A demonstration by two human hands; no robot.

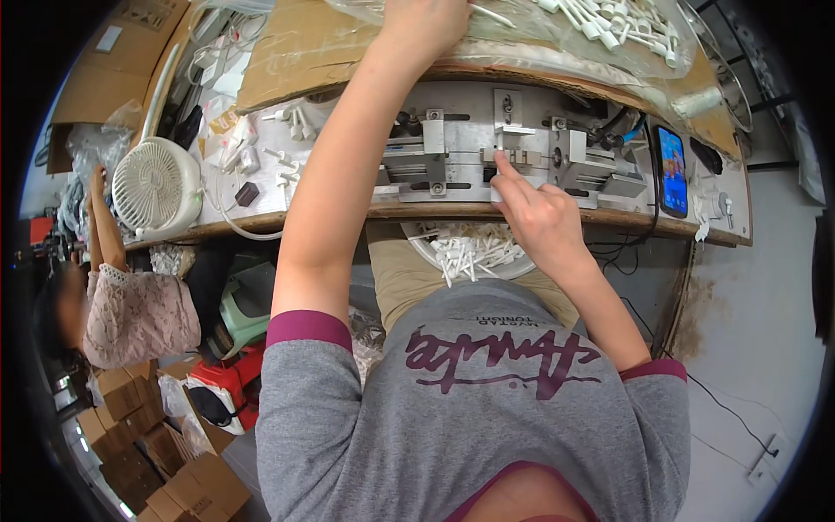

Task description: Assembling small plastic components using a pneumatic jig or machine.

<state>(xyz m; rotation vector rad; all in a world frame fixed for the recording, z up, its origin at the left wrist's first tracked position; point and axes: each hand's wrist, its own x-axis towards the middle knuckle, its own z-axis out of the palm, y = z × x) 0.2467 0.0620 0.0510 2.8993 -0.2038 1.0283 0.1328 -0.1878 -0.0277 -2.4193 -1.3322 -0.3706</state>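
Observation:
My left hand [424,28] reaches far forward onto the plastic sheet, its fingers cut off by the upper edge of the view. A white plastic stick-like part [494,16] shows right beside it; whether the hand grips it cannot be seen. My right hand [544,217] is at the middle of a metal clamping fixture [470,143], index finger reaching to the small metal jaw block [522,157], the other fingers curled. Something small and pale shows under the fingers, too hidden to name. Above the fingertip stands a metal bracket [509,113].
White parts lie heaped on plastic [609,22] at the far right and in a bowl [422,242] at my lap. A phone [671,170] stands right of the fixture, a white fan [156,187] left. Another person [139,313] works at the far left, near cardboard boxes [198,491].

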